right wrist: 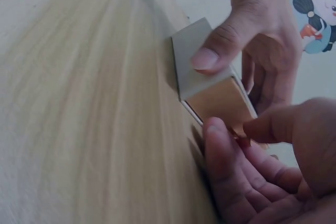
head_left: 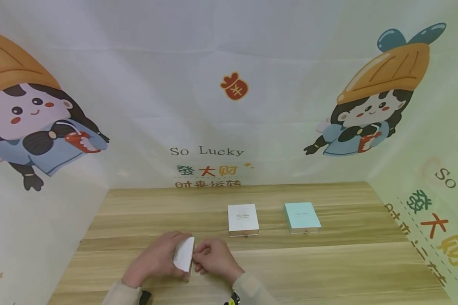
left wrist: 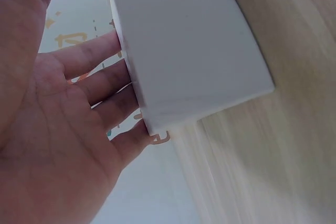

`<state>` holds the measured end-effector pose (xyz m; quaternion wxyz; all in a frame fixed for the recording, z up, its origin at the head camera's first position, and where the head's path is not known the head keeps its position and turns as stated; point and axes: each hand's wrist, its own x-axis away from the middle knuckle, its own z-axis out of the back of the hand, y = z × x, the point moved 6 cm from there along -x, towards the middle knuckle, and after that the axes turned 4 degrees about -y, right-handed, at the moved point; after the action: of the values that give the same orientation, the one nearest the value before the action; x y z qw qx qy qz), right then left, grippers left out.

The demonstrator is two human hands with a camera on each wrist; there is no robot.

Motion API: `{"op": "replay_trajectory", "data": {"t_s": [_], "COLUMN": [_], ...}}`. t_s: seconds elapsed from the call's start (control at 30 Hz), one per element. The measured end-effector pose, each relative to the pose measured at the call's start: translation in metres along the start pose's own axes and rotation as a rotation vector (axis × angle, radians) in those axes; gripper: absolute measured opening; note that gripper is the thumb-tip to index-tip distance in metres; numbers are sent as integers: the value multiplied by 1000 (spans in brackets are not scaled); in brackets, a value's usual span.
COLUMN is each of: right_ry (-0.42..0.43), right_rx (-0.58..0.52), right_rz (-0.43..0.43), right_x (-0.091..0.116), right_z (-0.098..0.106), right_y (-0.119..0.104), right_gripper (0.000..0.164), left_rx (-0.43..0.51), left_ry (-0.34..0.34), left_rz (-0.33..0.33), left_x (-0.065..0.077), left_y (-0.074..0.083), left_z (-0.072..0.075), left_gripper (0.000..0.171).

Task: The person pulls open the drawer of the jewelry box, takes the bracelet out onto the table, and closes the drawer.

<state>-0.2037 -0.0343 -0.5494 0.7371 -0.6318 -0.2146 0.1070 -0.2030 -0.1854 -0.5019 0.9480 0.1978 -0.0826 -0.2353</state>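
Sleeves (head_left: 257,290) of pale fabric enter at the near edge, each above a dark wrist band. Left hand (head_left: 156,258) grasps the held box (head_left: 184,254), at near left of centre on the table (head_left: 339,271). The box is white, flat and rectangular, tilted up on edge with one end facing right. Right hand (head_left: 217,258) is at that end, its fingertips pinching a small reddish tab (right wrist: 242,141).

Only the right wrist view shows the tab clearly, along with the smooth copper-toned end panel (right wrist: 220,98) and the left thumb pressed on a white face. The left wrist view alone shows the broad, plain matte face and the four left fingers along its edge.

Farther back, the head view shows a white box (head_left: 242,216) near centre and a mint box (head_left: 303,215) to its right, both square-topped, lying flat and well apart. Table surface: streaked wood grain. At the far side hangs a pale, lightly creased backdrop (head_left: 156,97) with printed cartoon figures and lettering.
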Motion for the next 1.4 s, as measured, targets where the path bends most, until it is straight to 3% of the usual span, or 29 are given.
{"op": "replay_trajectory", "data": {"t_s": [0.23, 0.6, 1.0, 1.4], "right_ry": [97, 165, 170, 164], "right_rx": [32, 121, 166, 185], "right_rz": [19, 65, 87, 65], "right_x": [-1, 3, 6, 11], "right_z": [-1, -1, 1, 7], "right_y": [1, -2, -3, -3], "right_gripper": [6, 12, 10, 10], "left_rx": [25, 20, 25, 82], "left_ry": [32, 50, 50, 23], "left_rz": [-2, -19, -20, 25], "left_x": [1, 1, 4, 3], "left_y": [1, 3, 0, -2], "left_z": [-1, -1, -1, -4], "left_gripper": [99, 94, 98, 95]}}
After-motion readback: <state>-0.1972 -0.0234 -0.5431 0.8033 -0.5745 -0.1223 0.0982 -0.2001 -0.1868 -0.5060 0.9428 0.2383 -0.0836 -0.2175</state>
